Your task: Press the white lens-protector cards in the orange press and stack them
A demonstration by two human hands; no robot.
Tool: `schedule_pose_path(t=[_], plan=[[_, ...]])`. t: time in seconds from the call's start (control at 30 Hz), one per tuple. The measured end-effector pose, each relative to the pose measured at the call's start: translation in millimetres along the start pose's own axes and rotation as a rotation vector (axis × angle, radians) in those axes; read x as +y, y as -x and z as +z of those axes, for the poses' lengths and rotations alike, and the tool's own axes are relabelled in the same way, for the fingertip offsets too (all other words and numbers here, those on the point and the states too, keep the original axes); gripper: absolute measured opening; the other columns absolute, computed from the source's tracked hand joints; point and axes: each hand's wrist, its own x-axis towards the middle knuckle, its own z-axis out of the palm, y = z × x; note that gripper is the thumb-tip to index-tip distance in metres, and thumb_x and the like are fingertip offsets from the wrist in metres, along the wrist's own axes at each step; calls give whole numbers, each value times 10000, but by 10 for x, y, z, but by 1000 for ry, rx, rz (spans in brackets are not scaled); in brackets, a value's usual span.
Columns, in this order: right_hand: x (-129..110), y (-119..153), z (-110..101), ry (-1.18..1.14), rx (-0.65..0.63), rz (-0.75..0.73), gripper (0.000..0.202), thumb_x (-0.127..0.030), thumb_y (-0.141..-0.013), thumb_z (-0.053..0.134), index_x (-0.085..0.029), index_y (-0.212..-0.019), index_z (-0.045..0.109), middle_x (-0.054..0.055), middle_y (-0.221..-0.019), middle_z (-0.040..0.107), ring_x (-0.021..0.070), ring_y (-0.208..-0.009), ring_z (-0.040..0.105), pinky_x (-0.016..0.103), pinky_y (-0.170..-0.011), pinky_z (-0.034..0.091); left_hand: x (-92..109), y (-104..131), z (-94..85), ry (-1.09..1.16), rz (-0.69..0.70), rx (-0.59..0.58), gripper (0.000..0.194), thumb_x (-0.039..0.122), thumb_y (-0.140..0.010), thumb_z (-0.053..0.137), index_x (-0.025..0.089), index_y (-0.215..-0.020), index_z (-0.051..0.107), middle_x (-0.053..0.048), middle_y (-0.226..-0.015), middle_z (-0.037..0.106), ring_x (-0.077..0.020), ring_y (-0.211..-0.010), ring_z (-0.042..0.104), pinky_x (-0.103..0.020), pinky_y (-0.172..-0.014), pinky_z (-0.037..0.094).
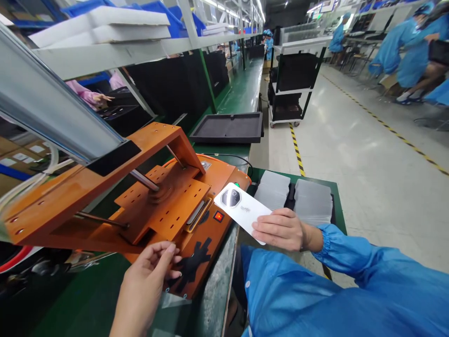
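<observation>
A white smartphone (247, 208) is in my right hand (280, 229), back side up, with its round camera block at the far left end. My fingers lie over its near end and it is tilted above the bench edge. My left hand (152, 262) hovers by the front of the orange press (168, 206), fingers loosely curled and slightly apart, with nothing visible in them. Under the press plate, a flat piece with a light edge (195, 213) shows in part. A red lit switch (218, 216) and black tape (194, 262) are on the press base.
Two stacks of translucent sheets (312, 201) stand on a green surface to the right. A black foam tray (228, 127) lies on the bench beyond the press. Further off is a trolley (294, 79) with black trays. A metal cylinder (59, 89) rises at left. People in blue sit at right.
</observation>
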Motion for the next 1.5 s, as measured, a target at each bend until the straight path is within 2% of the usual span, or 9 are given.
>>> schedule_pose_path(t=[0.27, 0.4, 0.57, 0.73, 0.83, 1.03, 1.27, 1.5], plan=[[2, 27, 76, -25, 13, 0, 201, -186, -1002, 589, -235, -1067, 773, 1, -1176, 776, 102, -1115, 709, 247, -819, 526, 44, 40, 8, -2, 17, -6, 717, 721, -532, 833, 175, -959, 650, -52, -842, 702, -195, -782, 671, -218, -514, 552], [5, 33, 90, -38, 9, 7, 190, -183, -987, 610, -234, -1070, 773, 9, -1171, 777, 116, -1111, 712, 260, -834, 525, 24, 18, -10, 0, 19, -13, 707, 714, -554, 832, 174, -969, 642, -56, -887, 710, -159, -718, 649, -209, -502, 536], [12, 46, 94, -51, 16, 13, 185, -174, -971, 631, -232, -1076, 772, 25, -1163, 779, 129, -1098, 717, 272, -830, 517, 2, -11, -24, 7, 36, -25, 700, 698, -569, 839, 169, -981, 639, -63, -915, 710, -159, -710, 660, -197, -484, 512], [13, 43, 104, -59, 12, 35, 186, -172, -974, 627, -224, -1085, 765, 21, -1157, 781, 131, -1098, 717, 276, -836, 513, 47, 18, -3, -18, 15, -13, 707, 723, -583, 813, 168, -981, 631, -50, -881, 706, -103, -521, 597, -190, -416, 440], [19, 40, 110, -67, 19, 39, 193, -173, -991, 599, -213, -1084, 763, 21, -1154, 782, 131, -1106, 713, 277, -840, 517, 45, 20, 0, -33, 24, -19, 675, 715, -615, 798, 172, -976, 625, -39, -853, 698, -103, -478, 589, -186, -394, 403], [35, 61, 125, -87, 20, 55, 198, -166, -988, 603, -202, -1109, 756, 28, -1164, 779, 139, -1108, 714, 288, -829, 517, 37, 13, -14, -42, 39, -36, 605, 672, -681, 781, 172, -979, 617, -40, -855, 702, -104, -489, 599, -188, -413, 420], [40, 45, 130, -103, 16, 63, 192, -160, -988, 604, -190, -1094, 762, 33, -1149, 784, 138, -1096, 718, 286, -823, 518, 107, 43, 39, -22, 58, -12, 596, 646, -634, 810, 166, -934, 625, -56, -860, 695, -145, -632, 634, -223, -467, 520], [38, 45, 137, -113, 17, 80, 195, -164, -996, 591, -207, -1088, 758, 28, -1147, 785, 143, -1092, 719, 288, -801, 511, 86, 23, 13, -26, 41, -21, 579, 643, -643, 807, 181, -940, 623, -37, -860, 699, -130, -612, 623, -219, -466, 509]])
